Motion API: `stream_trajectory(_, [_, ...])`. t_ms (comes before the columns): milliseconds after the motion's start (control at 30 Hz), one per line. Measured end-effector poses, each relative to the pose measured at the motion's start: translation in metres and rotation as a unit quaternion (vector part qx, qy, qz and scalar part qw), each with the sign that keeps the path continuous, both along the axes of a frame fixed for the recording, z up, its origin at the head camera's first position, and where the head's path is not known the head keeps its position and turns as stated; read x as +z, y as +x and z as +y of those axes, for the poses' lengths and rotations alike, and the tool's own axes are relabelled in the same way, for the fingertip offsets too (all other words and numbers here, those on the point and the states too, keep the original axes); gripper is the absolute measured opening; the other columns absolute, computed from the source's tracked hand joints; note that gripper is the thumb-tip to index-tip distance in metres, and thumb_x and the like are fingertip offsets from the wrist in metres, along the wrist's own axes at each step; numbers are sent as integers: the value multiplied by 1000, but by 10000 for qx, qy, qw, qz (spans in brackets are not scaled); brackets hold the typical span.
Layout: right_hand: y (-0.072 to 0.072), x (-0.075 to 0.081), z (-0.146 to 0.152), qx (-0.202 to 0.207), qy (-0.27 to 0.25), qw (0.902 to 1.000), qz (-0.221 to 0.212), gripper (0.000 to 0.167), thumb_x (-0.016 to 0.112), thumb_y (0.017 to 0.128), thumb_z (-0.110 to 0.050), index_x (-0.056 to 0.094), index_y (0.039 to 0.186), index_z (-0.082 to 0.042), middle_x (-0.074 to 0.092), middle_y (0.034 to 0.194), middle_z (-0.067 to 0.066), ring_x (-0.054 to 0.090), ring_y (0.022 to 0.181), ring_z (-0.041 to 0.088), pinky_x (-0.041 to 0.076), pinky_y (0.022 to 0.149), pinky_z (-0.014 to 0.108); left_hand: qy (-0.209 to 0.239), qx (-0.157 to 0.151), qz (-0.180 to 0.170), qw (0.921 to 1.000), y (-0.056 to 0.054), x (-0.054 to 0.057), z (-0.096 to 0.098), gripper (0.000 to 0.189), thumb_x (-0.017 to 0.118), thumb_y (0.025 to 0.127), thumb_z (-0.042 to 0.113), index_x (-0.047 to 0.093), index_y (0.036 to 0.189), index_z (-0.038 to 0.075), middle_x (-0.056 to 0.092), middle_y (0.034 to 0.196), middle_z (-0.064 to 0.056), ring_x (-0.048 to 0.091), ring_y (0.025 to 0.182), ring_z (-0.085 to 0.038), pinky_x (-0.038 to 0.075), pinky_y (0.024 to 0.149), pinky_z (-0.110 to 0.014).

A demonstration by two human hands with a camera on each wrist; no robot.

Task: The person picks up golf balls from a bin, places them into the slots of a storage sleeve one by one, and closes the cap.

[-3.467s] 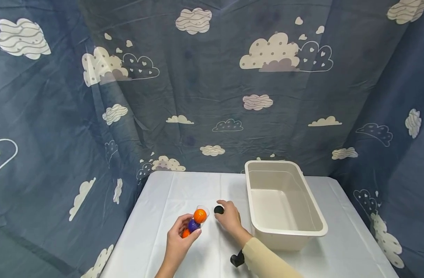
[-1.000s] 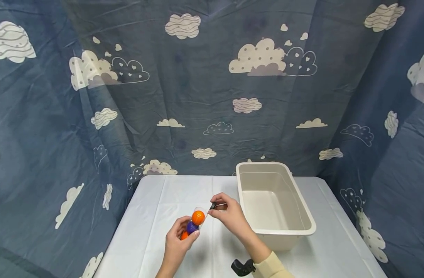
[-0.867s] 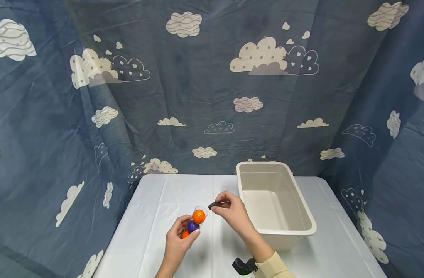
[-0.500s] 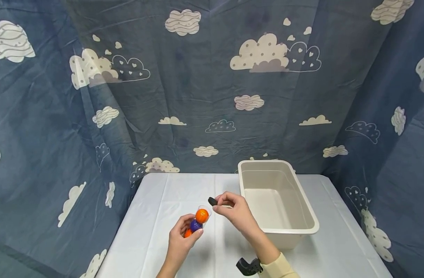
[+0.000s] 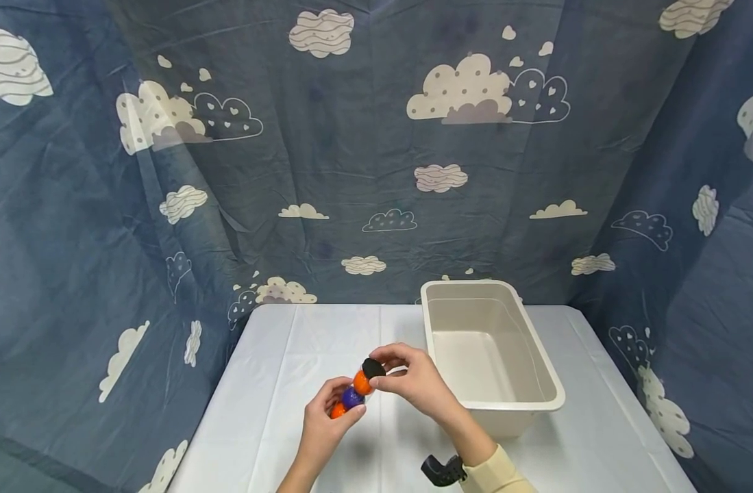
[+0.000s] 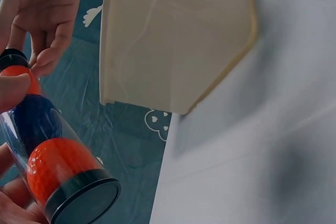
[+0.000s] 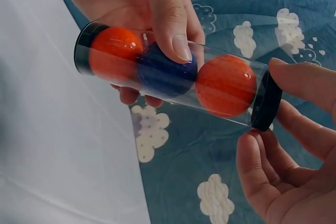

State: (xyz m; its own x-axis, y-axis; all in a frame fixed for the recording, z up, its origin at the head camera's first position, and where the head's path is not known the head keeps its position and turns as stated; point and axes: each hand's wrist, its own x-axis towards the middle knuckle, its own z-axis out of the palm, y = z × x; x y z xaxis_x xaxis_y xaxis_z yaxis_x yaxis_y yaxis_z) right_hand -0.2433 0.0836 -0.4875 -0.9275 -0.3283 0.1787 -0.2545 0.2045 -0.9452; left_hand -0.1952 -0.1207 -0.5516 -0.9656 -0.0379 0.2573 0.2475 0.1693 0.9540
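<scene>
My left hand (image 5: 327,421) grips a clear plastic tube (image 7: 194,100) round its middle, thumb across the front. Inside sit an orange ball (image 7: 115,53), a dark blue ball (image 7: 167,72) and another orange ball (image 7: 227,85), in a row. A black end cap (image 7: 84,48) covers the tube's lower end. At the upper end, my right hand (image 5: 416,382) pinches a second black cap (image 7: 266,103) between thumb and fingers, and this cap is right on the tube's rim. The tube is held tilted above the table.
An open beige plastic bin (image 5: 512,411) stands on the white-covered table (image 5: 290,356), just beyond and right of my right hand. A dark blue curtain (image 5: 351,164) with cloud prints encloses the back and sides.
The black cap, apart from the tube half a second ago and turned about in my right fingers, has moved left onto the tube's upper end. My left hand keeps its hold.
</scene>
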Motion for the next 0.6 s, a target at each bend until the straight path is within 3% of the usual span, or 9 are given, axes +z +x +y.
stream_trajectory(133, [0,-2,3,89,272,9995,136,41,87,79,-22,72,118,-21,67,107,1,65,94,25,57,79,34,-48,-19,48,10000,-5,-10,-2,45,88,77,8,67,116,16,70,104,-2,67,91,-24,56,83,-31])
stream_trajectory(367, [0,5,10,596,999,9928,299,39,84,84,-26,72,120,-21,62,104,3,63,90,21,55,73,30,-170,-234,-3,9996,-3,-11,-5,46,90,76,17,66,115,23,70,103,3,66,92,-20,54,85,-29])
stream_trajectory(500, [1,9,13,811,1493,9844,450,41,86,82,-29,73,119,-18,61,101,0,63,86,19,54,69,29,-374,-323,-136,9987,0,-12,-5,47,89,76,13,65,117,20,70,102,2,65,92,-21,55,84,-29])
stream_trajectory(600, [2,11,15,871,1743,9791,588,41,88,79,-29,74,115,-16,63,96,-2,63,83,19,52,69,29,-510,-401,-149,9978,6,-6,-3,48,88,77,7,65,118,16,69,102,-2,65,92,-23,55,83,-31])
